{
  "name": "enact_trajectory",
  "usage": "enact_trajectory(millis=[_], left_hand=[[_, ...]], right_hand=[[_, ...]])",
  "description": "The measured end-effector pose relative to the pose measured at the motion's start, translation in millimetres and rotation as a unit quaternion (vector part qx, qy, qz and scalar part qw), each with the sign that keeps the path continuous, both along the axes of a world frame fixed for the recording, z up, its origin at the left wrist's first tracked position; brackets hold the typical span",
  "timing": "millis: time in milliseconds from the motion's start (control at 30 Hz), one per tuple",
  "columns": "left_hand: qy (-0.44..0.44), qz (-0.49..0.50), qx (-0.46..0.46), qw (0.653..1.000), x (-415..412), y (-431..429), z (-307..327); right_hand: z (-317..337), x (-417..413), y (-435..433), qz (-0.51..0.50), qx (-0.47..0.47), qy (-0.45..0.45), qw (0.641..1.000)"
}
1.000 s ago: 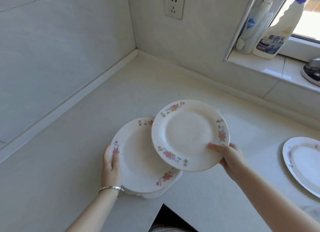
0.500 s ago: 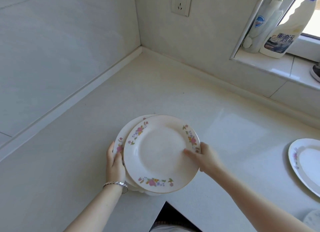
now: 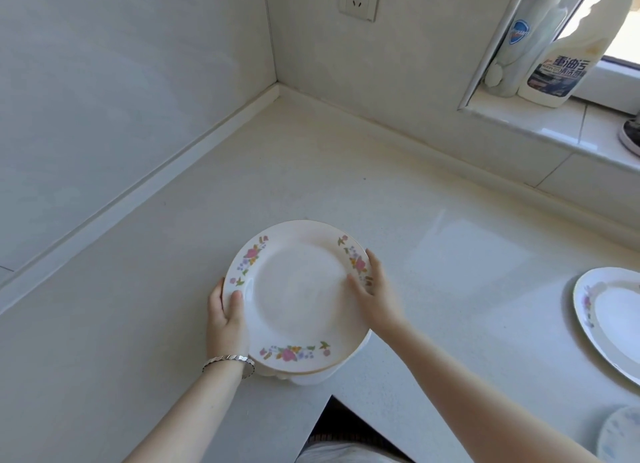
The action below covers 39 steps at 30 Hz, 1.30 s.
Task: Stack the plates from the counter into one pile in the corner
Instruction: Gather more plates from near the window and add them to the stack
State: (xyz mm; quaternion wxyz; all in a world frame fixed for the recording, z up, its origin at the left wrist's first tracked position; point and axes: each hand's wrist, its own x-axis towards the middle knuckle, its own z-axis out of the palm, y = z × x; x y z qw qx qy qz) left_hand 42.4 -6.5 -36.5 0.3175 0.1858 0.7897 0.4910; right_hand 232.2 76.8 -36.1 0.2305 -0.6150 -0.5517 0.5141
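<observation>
Here we are at the counter [image 3: 173,254], and the top plate [image 3: 298,296] sits square on the pile [image 3: 311,376], flowered rim showing all the way round. The left hand [image 3: 225,320] grips the pile at its left edge, thumb laid over the rim, the other fingers hidden underneath, so how far they reach I cannot tell. The right hand [image 3: 374,296] pinches the top plate at its right rim, thumb flat on the face, fingers curled round the edge. The pile is by the counter's front edge, well apart from the corner [image 3: 277,85], and whether its base rests on the counter or hangs just off it I cannot make out. Over to the right, another plate [image 3: 609,317] lies alone, not yet gathered, and a blurred round thing [image 3: 620,435] at the lower right could be one more. Now, the handling: these look like glazed crockery, stiff and brittle, slick to the touch, and as a pile they will weigh a fair bit. I would say take them by opposite rims, fingers under the lowest plate and thumbs pressing down on top, so nothing slides. The top plate will skate on the one below if the pile tilts, so level carrying looks right. A knock against the wall or a hard set-down could chip a rim.
</observation>
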Motion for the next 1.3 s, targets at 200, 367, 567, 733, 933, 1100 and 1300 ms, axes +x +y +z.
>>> enact_trajectory(millis=[200,367,567,733,933,1100,1300], left_hand=[[0.12,-0.08,-0.113,0.983,-3.3,5.3,17.8],[0.423,-0.222,-0.037,0.878,38.5,19.9,53.5],[0.224,-0.536,-0.041,0.813,161.3,61.3,63.8],[0.132,-0.663,-0.106,0.729,263.2,71.4,47.9],[0.04,-0.683,-0.173,0.708,329.3,57.7,26.2],[0.023,-0.669,-0.213,0.712,342.2,55.8,13.5],[0.01,-0.631,-0.232,0.74,352.5,63.7,8.6]], right_hand=[[6.1,3.0,2.0,0.003,-0.032,0.055,0.998],[6.1,74.9,-0.8,0.001,-0.108,-0.005,0.994],[-4.8,204.5,-48.4,-0.034,-0.156,-0.14,0.977],[-11.8,309.8,-107.3,-0.17,-0.189,-0.275,0.927],[-31.3,402.6,-162.6,-0.343,-0.327,-0.313,0.823],[-45.1,418.5,-166.5,-0.399,-0.43,-0.339,0.735],[-46.6,433.3,-170.9,-0.509,-0.379,-0.29,0.717]])
